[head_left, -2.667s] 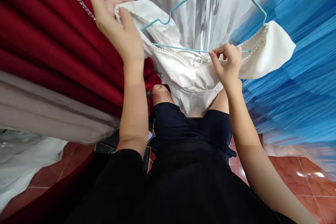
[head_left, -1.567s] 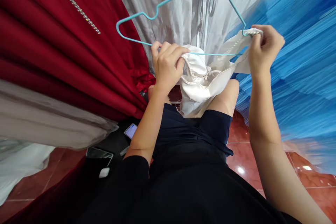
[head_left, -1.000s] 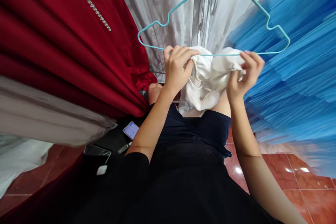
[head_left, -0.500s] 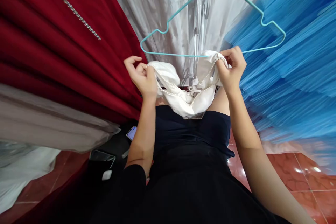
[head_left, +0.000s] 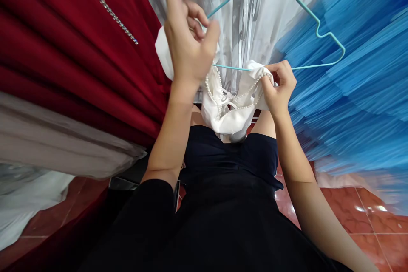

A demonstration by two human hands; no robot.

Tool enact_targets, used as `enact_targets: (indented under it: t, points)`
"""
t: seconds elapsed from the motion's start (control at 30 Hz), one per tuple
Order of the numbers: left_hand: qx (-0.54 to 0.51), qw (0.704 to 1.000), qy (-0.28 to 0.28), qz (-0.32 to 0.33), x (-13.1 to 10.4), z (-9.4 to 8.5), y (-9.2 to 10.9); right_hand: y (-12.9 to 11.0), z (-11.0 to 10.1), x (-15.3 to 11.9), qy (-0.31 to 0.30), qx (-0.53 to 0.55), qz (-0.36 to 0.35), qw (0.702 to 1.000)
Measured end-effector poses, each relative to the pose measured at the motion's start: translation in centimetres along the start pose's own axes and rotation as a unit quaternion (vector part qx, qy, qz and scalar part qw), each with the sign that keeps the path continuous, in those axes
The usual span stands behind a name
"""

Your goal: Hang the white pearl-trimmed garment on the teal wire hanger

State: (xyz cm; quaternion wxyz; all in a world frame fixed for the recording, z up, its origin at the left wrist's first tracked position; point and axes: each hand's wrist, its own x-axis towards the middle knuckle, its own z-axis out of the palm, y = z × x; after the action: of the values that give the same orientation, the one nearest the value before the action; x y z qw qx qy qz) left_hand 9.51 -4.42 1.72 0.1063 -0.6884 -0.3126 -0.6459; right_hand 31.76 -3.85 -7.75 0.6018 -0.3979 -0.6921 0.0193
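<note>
My left hand pinches one corner of the white pearl-trimmed garment up by the turquoise wire hanger; my right hand grips the other corner. It looks light, limp and slippery, so I'd hold the beaded edges.

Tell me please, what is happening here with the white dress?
A person is working a white pearl-trimmed garment at a turquoise wire hanger. The left hand lifts one end of the fabric toward the hanger's left side. The right hand pinches the other end beside the bottom bar. Red and blue dresses hang alongside.
</note>
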Motion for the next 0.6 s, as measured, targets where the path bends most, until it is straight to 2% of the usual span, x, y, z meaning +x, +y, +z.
enact_targets:
  t: [0.03, 0.1, 0.17, 0.2, 0.33, 0.4, 0.43, 0.5, 0.6]
  points:
    - [-0.002, 1.000, -0.017, 0.008, -0.9, 0.5, 0.7, 0.2, 0.1, 0.0, -0.001, -0.003, 0.004, 1.000]
    - [0.011, 0.995, -0.098, 0.005, -2.9, 1.3, 1.6, 0.5, 0.0, 0.2, -0.003, -0.009, 0.010, 1.000]
    - [0.018, 0.982, -0.186, -0.005, -4.9, 1.9, 1.7, 0.6, -0.3, 0.5, -0.009, -0.017, 0.012, 1.000]
    - [0.019, 0.977, -0.210, -0.012, -5.8, 2.2, 1.6, 0.5, -0.5, 0.6, -0.015, -0.020, 0.012, 1.000]
    - [0.015, 0.978, -0.203, -0.038, -7.5, 2.8, 0.5, 0.0, -2.2, 0.6, -0.081, -0.043, 0.003, 0.996]
    - [0.008, 0.980, -0.194, -0.040, -7.6, 2.8, 0.0, 0.2, -3.6, 0.2, -0.074, -0.076, 0.008, 0.994]
    - [0.005, 0.980, -0.193, -0.041, -7.6, 2.7, -0.2, 0.6, -4.4, 0.1, -0.042, -0.096, 0.015, 0.994]
    - [0.004, 0.980, -0.196, -0.040, -7.5, 2.4, -0.5, 1.8, -6.2, 0.1, 0.074, -0.128, 0.010, 0.989]
    - [0.011, 0.980, -0.193, -0.038, -7.5, 2.0, -0.6, 3.2, -9.1, 1.5, 0.234, -0.158, -0.016, 0.959]
